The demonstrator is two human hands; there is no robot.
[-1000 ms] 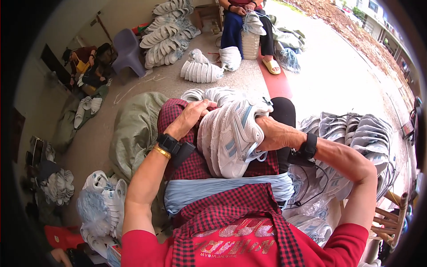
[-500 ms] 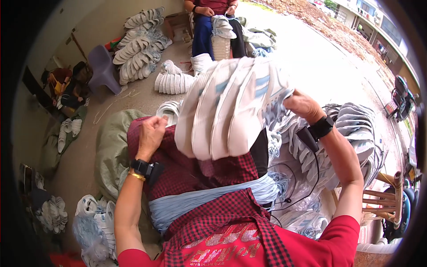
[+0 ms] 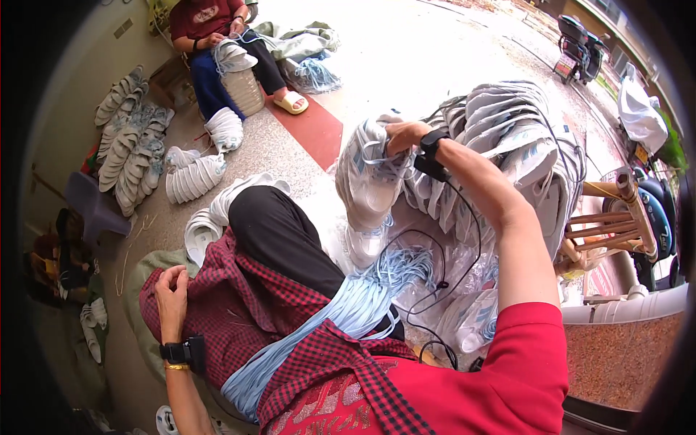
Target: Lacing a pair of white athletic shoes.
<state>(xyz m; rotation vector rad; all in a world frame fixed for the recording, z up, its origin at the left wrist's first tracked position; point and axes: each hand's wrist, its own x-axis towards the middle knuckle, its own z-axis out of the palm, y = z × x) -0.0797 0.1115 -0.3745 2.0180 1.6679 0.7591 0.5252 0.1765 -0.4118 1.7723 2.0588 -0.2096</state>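
White shoes [image 3: 371, 185] have left the lap [image 3: 250, 293] (right hand [image 3: 406, 136] gripping them).

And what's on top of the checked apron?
Pale blue laces lie across the apron, and the left hand is over its left side. The cloth directly beneath the laces is covered, so can't be seen.

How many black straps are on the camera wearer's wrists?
2: a left-wrist strap beside the gold bracelet; a right-wrist strap behind the right hand, which touches shoes.
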